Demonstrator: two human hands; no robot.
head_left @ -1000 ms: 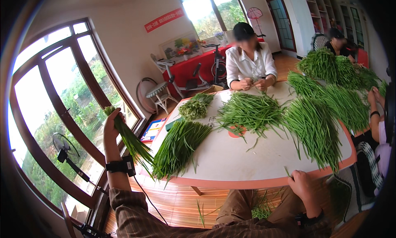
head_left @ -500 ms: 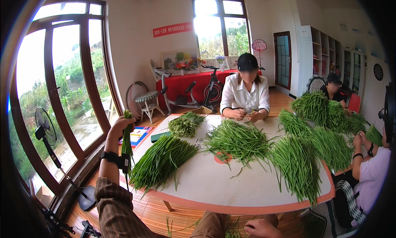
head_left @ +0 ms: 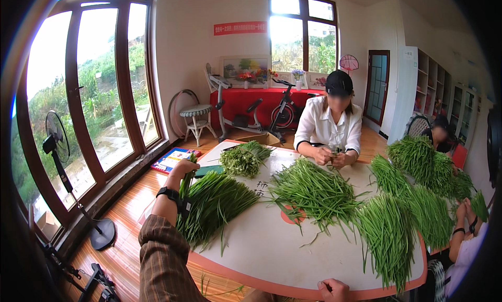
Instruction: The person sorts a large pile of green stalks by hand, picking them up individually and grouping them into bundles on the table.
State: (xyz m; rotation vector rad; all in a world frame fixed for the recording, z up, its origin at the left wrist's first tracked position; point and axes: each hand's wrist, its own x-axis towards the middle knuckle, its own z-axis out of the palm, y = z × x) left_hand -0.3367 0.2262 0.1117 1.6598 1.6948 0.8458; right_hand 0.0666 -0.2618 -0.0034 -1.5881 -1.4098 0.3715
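My left hand (head_left: 184,169) is closed round a bunch of long green chive-like stalks (head_left: 185,184). It is at the left of the table, over the left-hand pile of stalks (head_left: 212,208). The held bunch hangs down against that pile, and its lower part is hidden by my wrist and wristband. My right hand (head_left: 333,290) lies at the table's near edge, fingers curled in and thumb on top. Nothing shows in it. Another large pile of stalks (head_left: 387,234) lies ahead and to its right.
On the white table (head_left: 298,255) are a middle pile (head_left: 314,189), a budded bunch (head_left: 243,158) and several heaps at right. Across sits a person in white (head_left: 332,127) handling stalks; others work at right. A standing fan (head_left: 65,166) is by the glass doors.
My left hand has lowered the bunch from beside the table onto the left pile. My right hand has risen from near my leg to the table's edge. The view has shifted left.
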